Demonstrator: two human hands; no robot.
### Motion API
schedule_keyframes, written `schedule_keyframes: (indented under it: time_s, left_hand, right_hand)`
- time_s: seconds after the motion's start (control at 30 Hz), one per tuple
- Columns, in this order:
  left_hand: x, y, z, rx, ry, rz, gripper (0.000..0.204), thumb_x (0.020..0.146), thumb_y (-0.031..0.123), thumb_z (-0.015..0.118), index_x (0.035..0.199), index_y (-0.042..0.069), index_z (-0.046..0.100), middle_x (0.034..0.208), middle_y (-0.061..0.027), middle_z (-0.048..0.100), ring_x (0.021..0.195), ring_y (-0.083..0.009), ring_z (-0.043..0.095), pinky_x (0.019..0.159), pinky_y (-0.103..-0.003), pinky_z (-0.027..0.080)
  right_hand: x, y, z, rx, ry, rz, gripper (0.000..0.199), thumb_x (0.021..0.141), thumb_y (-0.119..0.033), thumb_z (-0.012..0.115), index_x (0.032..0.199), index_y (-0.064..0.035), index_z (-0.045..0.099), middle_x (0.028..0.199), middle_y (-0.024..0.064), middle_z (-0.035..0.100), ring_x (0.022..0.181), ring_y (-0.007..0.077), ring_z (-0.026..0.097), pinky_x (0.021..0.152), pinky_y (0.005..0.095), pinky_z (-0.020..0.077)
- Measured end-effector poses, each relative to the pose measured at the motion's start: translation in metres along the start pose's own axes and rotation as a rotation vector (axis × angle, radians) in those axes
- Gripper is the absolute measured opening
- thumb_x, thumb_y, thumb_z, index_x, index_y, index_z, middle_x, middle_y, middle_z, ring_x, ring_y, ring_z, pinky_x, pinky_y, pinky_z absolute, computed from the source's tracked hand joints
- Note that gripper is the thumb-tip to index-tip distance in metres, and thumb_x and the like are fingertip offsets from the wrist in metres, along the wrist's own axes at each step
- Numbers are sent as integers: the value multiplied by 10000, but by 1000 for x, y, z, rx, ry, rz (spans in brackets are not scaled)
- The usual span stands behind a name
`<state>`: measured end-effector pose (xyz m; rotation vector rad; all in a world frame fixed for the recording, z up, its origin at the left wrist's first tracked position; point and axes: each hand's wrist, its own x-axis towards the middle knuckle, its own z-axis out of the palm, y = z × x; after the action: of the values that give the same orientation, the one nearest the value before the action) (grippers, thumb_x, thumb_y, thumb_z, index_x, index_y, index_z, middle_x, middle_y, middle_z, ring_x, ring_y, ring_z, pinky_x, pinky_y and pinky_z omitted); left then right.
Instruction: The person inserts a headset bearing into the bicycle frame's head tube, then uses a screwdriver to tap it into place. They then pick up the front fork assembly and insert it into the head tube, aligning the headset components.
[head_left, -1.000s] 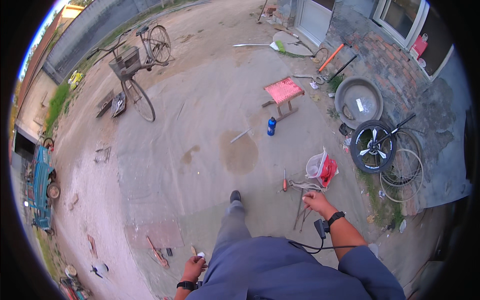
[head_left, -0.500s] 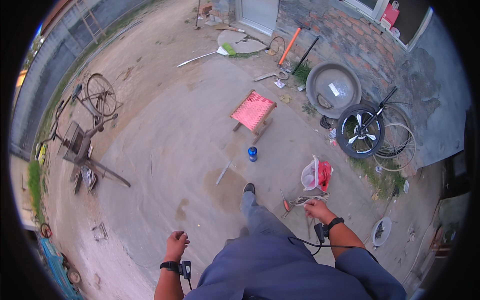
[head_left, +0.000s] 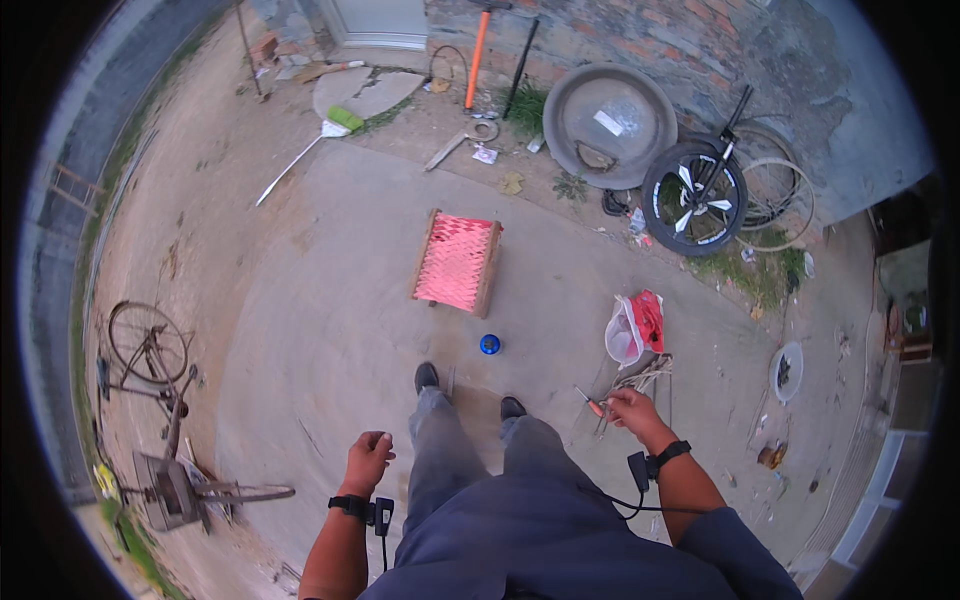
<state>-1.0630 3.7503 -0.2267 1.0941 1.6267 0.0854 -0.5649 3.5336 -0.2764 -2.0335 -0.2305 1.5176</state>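
My left hand (head_left: 369, 457) hangs at my left side with its fingers loosely curled in, and I see nothing in it. My right hand (head_left: 634, 414) is held out at my right, fingers likewise curled and no object showing in them. Below it on the ground lies a screwdriver (head_left: 596, 408) with a red-orange handle, partly behind my fingertips in the view. Beside that is a light-coloured bundle of cord (head_left: 645, 374). A white and red plastic bag (head_left: 625, 335) stands just beyond. Ahead of my feet are a blue bottle (head_left: 489, 345) and a wooden stool (head_left: 457, 262) with a woven pink-red seat.
An old bicycle (head_left: 165, 400) is at the left. Along the far brick wall are a large grey basin (head_left: 610, 90), a black wheel (head_left: 690, 232), an orange-handled tool (head_left: 478, 60) and a green-headed broom (head_left: 338, 122). A white bowl (head_left: 787, 372) sits at the right.
I have stepped forward and both my shoes now show. The stool and bottle appear nearer and turned in the view. Both hands stay low at my sides.
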Motion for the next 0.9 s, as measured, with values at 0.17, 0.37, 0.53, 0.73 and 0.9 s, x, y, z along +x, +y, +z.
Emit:
schedule_keyframes:
  time_s: [0.17,0.37,0.53,0.73,0.9]
  left_hand:
    - [161,70,1,164,-182,109,465,987,373,631,1172,-53,634,991,-153,727,882,-229,724,779,-345,563]
    - [369,102,43,609,-265,402,598,940,443,657,1254,-62,596,1245,-272,639,1175,-421,601,1002,-462,485]
    - [483,91,76,655,-166,365,781,907,425,702,1427,-90,430,1378,-335,520,1295,-455,506,1090,-456,426]
    - [553,51,101,328,-210,112,689,890,392,745,1332,-72,490,1221,-225,608,1103,-273,617,876,-359,530]
    - [557,65,119,156,-316,-134,372,901,340,751,1096,79,571,892,13,583,789,-112,554,671,-314,477]
  right_hand:
    - [-32,54,24,263,290,236,266,943,-177,675,1144,-6,647,908,88,697,735,174,700,613,282,541]
    - [-85,88,129,373,450,583,173,909,-136,661,1024,-8,665,856,96,701,700,218,724,584,309,578]
    - [-90,80,210,376,292,786,320,938,-201,669,1174,13,634,987,133,715,827,251,741,702,359,595]
    - [-83,83,254,468,267,880,376,959,-196,649,1260,22,600,1067,165,709,898,282,746,739,376,602]
    - [-105,95,295,564,348,916,325,988,-184,647,1242,17,622,1035,136,720,878,231,740,727,342,606]
